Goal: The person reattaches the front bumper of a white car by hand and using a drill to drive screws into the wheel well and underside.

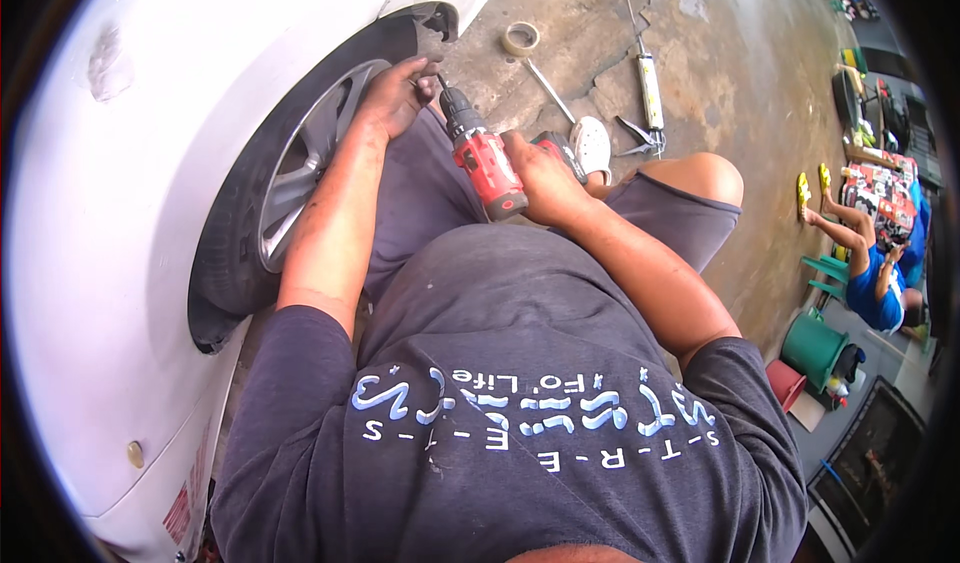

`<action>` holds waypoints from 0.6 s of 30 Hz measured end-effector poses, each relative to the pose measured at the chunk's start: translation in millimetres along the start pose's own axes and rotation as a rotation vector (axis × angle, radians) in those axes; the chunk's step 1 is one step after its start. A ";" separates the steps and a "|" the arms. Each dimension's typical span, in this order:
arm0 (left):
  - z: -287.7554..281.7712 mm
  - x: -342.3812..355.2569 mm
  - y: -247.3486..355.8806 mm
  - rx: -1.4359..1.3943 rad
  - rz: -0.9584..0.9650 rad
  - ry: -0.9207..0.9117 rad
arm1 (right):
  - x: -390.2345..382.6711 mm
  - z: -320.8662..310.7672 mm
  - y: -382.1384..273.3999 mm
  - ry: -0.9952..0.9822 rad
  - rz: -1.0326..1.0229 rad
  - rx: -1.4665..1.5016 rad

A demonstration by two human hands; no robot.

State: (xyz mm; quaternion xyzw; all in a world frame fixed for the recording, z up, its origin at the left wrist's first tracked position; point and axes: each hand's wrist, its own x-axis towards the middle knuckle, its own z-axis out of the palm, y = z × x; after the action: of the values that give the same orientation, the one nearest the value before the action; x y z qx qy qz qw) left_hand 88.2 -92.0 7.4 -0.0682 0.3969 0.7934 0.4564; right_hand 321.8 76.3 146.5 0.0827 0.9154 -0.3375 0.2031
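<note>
While a white car (110, 233) fills the left side, its dark tyre (225, 258) and grey spoked wheel (290, 183) sit under the arch, just beside the person's left forearm. The left hand (398, 100) is raised in front of the wheel's upper edge, its fingers bent in near the tip of the drill; whether they pinch the bit or something small cannot be told. The red and black drill (485, 163) is in the air above the person's lap, tilted so that its black chuck (459, 111) points up and left toward those fingers. Beyond it, a roll of tape (521, 40) lies flat on the concrete floor (745, 83). The right hand (548, 180) has its fingers wrapped around the drill's handle. Next come a thin pale stick (550, 91) on the floor, its near end by a white clog (592, 145) on a foot, then a caulking gun (650, 93). Farther right stand a red bucket (785, 385) and a green bucket (811, 348), near another person (872, 288) in blue.
</note>
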 end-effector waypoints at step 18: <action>6.9 -0.8 19.7 0.148 -0.127 -0.142 | 13.1 14.8 26.8 0.184 -0.179 -0.161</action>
State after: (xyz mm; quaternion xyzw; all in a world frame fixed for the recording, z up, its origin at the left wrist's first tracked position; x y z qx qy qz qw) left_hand 75.2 -93.1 23.6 -0.0029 0.4159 0.7344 0.5364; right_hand 322.3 87.2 115.0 0.0149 0.9580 -0.2706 0.0936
